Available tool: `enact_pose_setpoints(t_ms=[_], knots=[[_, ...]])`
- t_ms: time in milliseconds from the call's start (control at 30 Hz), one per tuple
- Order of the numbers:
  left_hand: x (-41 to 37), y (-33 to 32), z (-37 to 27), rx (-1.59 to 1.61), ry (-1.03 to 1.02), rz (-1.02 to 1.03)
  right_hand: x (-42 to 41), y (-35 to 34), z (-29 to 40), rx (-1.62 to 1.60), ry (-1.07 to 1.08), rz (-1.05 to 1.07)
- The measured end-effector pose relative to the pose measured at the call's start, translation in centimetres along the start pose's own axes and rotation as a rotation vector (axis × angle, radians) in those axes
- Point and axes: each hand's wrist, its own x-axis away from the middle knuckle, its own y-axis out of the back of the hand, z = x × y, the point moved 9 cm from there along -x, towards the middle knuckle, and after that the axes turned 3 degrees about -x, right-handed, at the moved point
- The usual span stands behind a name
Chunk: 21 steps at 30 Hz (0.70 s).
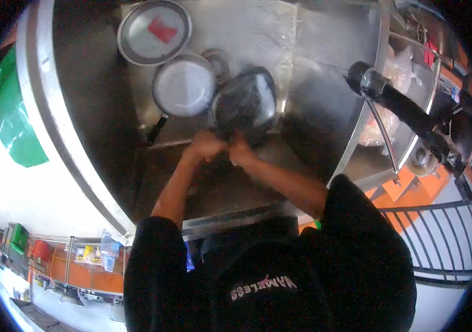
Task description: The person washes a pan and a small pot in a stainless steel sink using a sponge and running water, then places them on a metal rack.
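A dark, shiny pan [245, 101], blurred, is tilted over the metal sink basin [169, 166]. At its near edge my right hand [241, 150] is closed on the pan, apparently by its handle, which the fingers hide. My left hand [209, 145] is curled just beside it; blur hides whether it grips the pan too. To the left lies a light-coloured frying pan [185, 88] with a black handle [157, 130]. Behind that, a larger round pan [136, 31] has a red piece of material [162, 30] inside. A small round metal item [217, 64] sits between the pans.
A black jointed faucet arm [402, 103] reaches in from the right. Beyond the sink's right rim [354, 145] stand clear plastic bags [398, 79] and a black metal railing [435, 236]. A green plastic item [18, 112] is beyond the left rim [63, 120].
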Motion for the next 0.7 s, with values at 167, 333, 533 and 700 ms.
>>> enact_pose_setpoints(t_ms=[167, 333, 533, 700], knots=[[1.1, 0.0, -2.5, -0.158, -0.351, -0.296, 7.1, 5.7, 13.4, -0.898, -0.315, 0.142], [5.8, -1.1, -4.2, -0.107, -0.362, -0.512, 14.7, 16.8, 21.8, -0.301, 0.235, -0.382], [8.6, -2.0, -7.6, -0.310, -0.274, -0.543, 15.9, 12.5, 32.4, 0.816, 0.940, -0.274], [10.7, -1.7, -8.3, -0.062, -0.289, -0.745, 14.0, 15.7, 29.4, 0.783, 0.831, -0.364]])
